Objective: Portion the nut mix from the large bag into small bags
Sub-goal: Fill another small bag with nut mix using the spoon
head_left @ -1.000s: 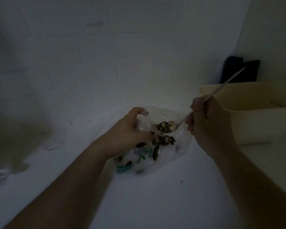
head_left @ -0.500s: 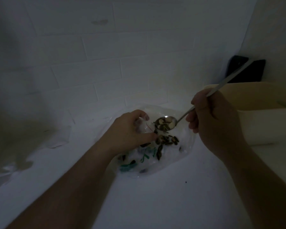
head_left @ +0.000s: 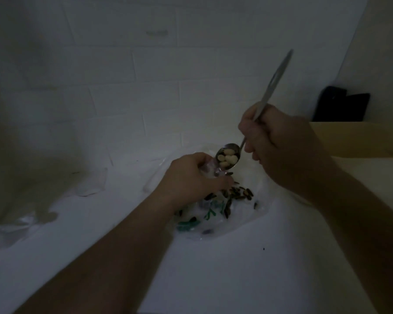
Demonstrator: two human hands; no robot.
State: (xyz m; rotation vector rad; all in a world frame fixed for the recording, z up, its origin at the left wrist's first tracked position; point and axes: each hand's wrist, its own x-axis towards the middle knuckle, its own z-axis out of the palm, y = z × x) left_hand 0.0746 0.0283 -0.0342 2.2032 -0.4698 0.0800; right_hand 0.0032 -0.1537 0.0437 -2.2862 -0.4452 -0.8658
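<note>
small bag (head_left: pixel 210 169) mostly behind left hand (head_left: pixel 188 177); beige bin (head_left: pixel 359 141) cut by right edge

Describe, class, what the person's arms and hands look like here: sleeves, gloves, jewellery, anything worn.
Both forearms are bare up to the frame edge, with no sleeves in view. The left hand and right hand wear no gloves. No rings, watch or bracelets show, though the dim light hides fine detail.

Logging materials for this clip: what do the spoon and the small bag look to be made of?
The spoon looks like polished metal, probably steel: grey sheen, thin flat handle. The small bag, pinched by the left hand, looks like thin clear plastic film: see-through and crinkled, with glints.
</note>
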